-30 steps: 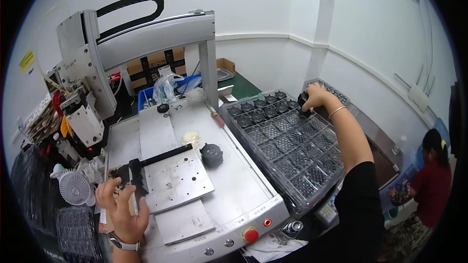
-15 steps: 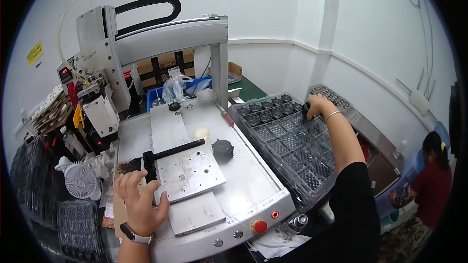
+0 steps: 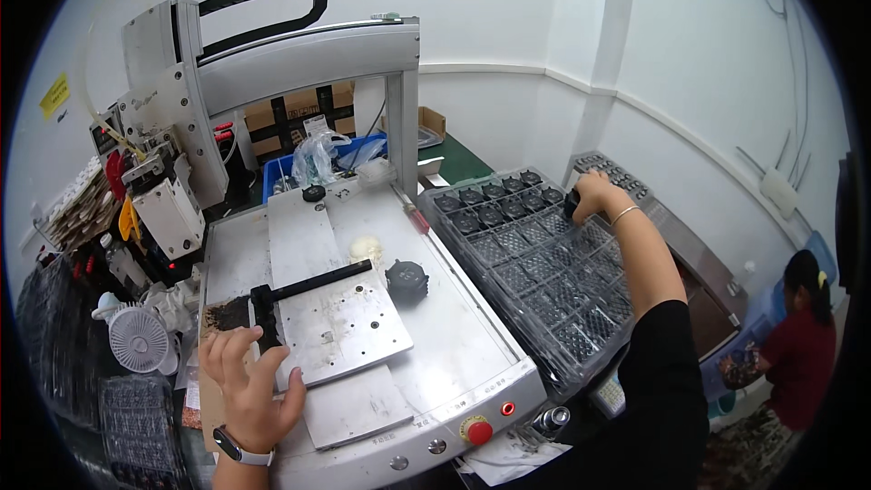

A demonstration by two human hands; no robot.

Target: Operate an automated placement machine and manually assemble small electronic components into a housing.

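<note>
My right hand [image 3: 596,194] reaches over the clear plastic tray [image 3: 508,304], its fingers closed on a black round part [image 3: 572,203] at the tray's far right side. Several like black parts [image 3: 491,214] sit in the far pockets. On the left, my open left hand [image 3: 249,384], thumb and fingers apart, is by the left edge of the metal fixture plate [image 3: 340,327]. Its fingertips are close to the black clamp [image 3: 264,308]; whether they touch it I cannot tell. Another black round part [image 3: 406,282] lies on the machine bed [image 3: 454,345], right of the plate.
A gantry [image 3: 308,59] spans the bed, with a dispensing head [image 3: 163,200] at its left. One small black part [image 3: 314,192] lies at the back. A red button [image 3: 476,430] is on the front panel. A white fan [image 3: 141,338] stands left. Another person [image 3: 798,345] works at far right.
The whole view has shifted a little, so the machine sits further left in the picture. Both hands keep about the same places, the right at the tray and the left by the clamp.
</note>
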